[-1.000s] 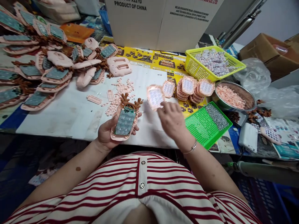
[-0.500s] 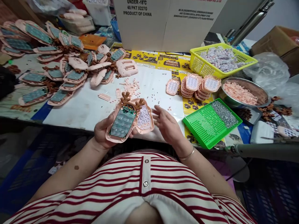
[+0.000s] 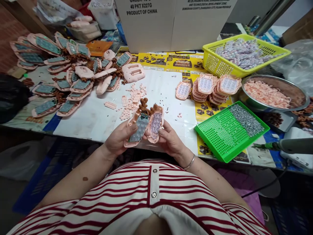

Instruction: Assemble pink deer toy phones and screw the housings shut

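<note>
Stage: pairing, seemingly — fingers gripping antlered circuit-board shell [image 3: 140, 129] in left hand [image 3: 118, 137], keypad panel [image 3: 155, 124] in right hand [image 3: 171, 139] — likely calls for alignment.

On the big white carton [image 3: 146, 31] standing at the back of my tabletop [image 3: 160, 85], I can read "40 PKT X227G" and, beneath it, "PRODUCT OF CHINA", all in dark capitals on the left face. A line above them is cut by the top edge of my view. On the right face, smaller capitals give an address: "AND TECHNOLOGICAL DEVELOPMENT ZONE", then "DONGSHAN COUNTY, ZHANGZHOU CITY, FUJIAN PROVINCE", with the line above partly cut. The marks on the keypad panel [image 3: 156, 124] in my right fingers [image 3: 163, 133] are too small to read.
</note>
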A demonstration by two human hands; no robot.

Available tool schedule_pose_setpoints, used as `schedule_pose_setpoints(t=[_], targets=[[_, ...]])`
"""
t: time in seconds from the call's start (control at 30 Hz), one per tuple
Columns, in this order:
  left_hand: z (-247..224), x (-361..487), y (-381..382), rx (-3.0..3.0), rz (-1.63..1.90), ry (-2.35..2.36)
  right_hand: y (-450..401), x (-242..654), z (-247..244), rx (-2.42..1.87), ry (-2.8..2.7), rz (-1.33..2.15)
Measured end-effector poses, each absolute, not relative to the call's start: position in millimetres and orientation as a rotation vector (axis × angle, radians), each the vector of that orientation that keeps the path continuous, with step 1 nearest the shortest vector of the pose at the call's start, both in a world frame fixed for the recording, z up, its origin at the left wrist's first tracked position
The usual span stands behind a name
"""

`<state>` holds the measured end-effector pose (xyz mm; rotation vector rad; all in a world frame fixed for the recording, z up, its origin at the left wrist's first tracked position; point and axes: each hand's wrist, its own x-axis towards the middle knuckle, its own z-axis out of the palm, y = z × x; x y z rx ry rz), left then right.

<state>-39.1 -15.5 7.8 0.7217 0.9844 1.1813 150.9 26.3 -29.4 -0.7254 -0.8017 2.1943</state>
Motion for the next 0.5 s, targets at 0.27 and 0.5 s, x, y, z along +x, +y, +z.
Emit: schedule_pose_setpoints(t=[0.27, 0.5], targets=[[-2.4, -15.2, -1.8, 0.909, 1.435, 1.177, 23.8, 136.8, -33.1, -0.752, -0.891, 2.045], [-8.5, -6.3, 0.2, 0.813, 1.359, 1.137, 22.2, 131.4, -41.7, -0.789, -0.954, 1.983]])
